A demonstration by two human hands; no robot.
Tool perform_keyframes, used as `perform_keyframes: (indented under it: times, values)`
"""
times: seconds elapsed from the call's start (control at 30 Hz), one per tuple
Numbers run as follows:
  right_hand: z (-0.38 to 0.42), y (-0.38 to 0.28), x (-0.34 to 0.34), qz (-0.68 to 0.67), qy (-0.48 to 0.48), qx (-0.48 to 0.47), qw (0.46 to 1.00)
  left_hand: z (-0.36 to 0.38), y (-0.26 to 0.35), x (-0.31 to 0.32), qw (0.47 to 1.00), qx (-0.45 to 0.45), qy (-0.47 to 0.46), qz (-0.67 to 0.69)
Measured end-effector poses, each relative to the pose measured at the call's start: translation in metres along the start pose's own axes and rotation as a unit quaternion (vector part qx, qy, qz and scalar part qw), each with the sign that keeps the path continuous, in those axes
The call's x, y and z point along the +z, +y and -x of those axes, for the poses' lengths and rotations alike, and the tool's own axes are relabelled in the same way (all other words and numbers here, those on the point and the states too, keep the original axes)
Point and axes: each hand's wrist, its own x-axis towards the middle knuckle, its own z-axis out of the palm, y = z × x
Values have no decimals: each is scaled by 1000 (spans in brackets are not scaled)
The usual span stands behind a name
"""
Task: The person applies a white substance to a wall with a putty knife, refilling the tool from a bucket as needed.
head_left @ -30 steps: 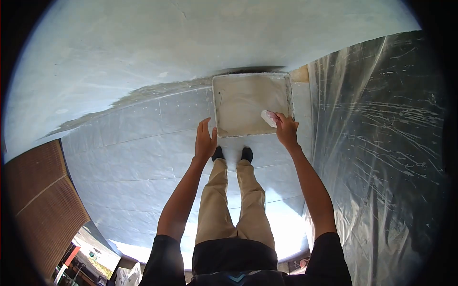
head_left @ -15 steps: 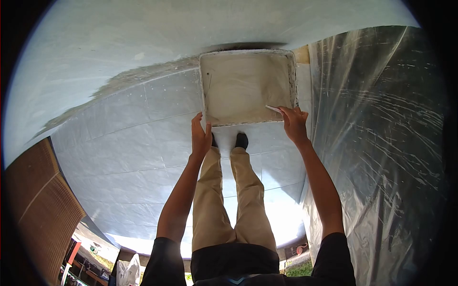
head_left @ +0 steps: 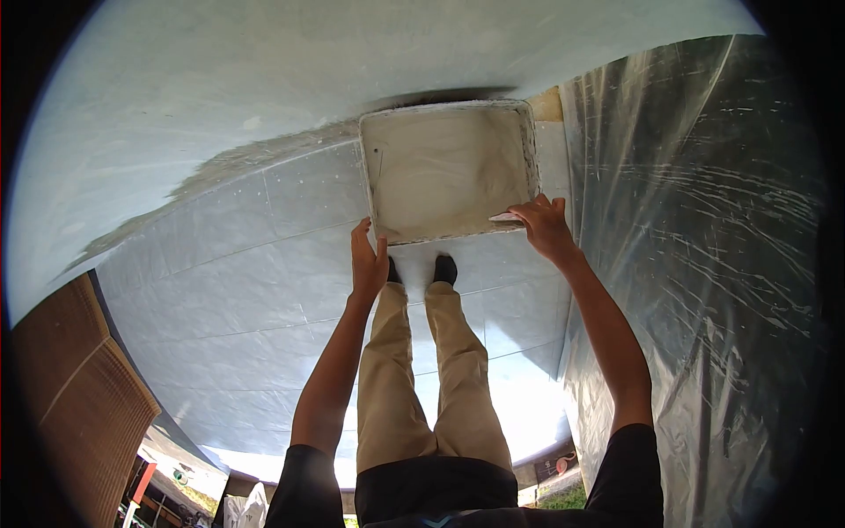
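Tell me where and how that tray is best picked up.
Probably grip the tray by its left rim and right rim together, coming from the side of the feet: it is broad and rectangular, and its far edge appears close to the wall.

Right grip (head_left: 544, 231) holds a pale flat piece (head_left: 504, 216) at a tray (head_left: 449, 237), left grip (head_left: 368, 257) near its corner

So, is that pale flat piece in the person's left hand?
No, the right hand holds the pale flat piece by the near right corner of the tray.
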Motion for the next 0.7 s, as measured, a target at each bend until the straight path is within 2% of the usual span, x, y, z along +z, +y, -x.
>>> perform_keyframes:
  times: [0.07,0.2,0.37,0.57,0.7]
  values:
    - [-2,0,-1,2,-48,5,999,1,3,-1,1000,-11,-3,1]
    - [-10,1,-6,-1,-55,2,998,3,7,-4,1000,-16,-10,8]
    - [-22,-6,-16,4,-126,5,992,6,3,-5,1000,-15,-14,9]
    - [-29,-8,-12,-49,-136,17,989,8,-1,-9,1000,-15,-13,-2]
    - [-35,-10,-17,-17,-158,37,987,10,-4,-13,1000,-16,-16,0]
